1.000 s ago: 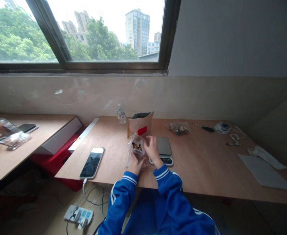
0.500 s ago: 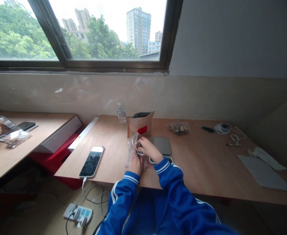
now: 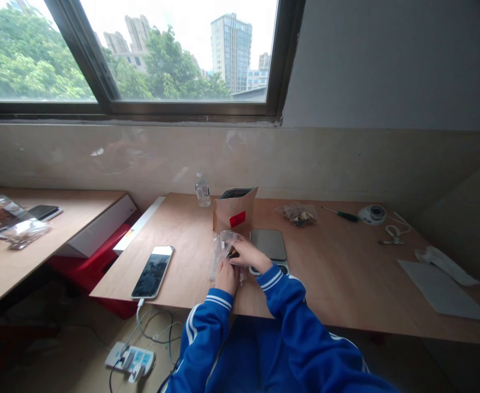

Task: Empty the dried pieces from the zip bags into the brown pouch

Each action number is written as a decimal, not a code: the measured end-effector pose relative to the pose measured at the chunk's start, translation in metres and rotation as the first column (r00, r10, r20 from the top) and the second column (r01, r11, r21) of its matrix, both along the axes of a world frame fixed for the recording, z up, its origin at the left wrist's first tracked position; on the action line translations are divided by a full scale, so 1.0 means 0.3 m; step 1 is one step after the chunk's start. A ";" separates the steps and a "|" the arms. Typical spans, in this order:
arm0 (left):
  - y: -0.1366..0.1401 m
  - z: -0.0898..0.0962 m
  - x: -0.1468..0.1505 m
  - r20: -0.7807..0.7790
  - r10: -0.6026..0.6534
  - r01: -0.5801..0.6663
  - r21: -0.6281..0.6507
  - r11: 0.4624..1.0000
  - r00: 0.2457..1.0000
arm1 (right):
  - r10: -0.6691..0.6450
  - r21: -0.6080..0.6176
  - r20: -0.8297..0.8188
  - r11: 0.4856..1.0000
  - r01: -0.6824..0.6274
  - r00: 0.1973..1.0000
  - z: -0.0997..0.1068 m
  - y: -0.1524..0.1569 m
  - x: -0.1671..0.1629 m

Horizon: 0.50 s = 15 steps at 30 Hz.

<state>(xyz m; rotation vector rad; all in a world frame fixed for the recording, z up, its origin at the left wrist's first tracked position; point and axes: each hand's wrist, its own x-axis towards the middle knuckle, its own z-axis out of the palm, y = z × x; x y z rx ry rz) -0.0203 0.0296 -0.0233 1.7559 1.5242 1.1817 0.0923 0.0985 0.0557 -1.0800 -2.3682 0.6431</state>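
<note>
The bag (image 3: 222,250) is in our left hand (image 3: 226,277), which grips it low down. Our right hand (image 3: 246,252) is at its mouth; we cannot tell whether it clasps anything. Just beyond our grip stands the pouch (image 3: 232,210), right of it the scale (image 3: 269,243), well left the phone (image 3: 154,272).

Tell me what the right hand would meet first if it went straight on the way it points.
Likely the clear plastic bag, right by the fingertips of the right hand; how deep they sit is unclear.
</note>
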 end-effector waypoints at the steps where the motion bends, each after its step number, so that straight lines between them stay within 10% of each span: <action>1: 0.000 0.000 -0.001 -0.008 -0.001 0.001 0.008 1.000 1.000 | 0.020 -0.007 -0.005 1.000 -0.020 1.000 0.004 0.001 0.003; 15: 0.021 -0.043 0.000 -0.251 0.121 -0.086 0.147 0.985 0.960 | -0.007 -0.093 -0.218 0.996 -0.013 0.976 0.114 -0.047 0.027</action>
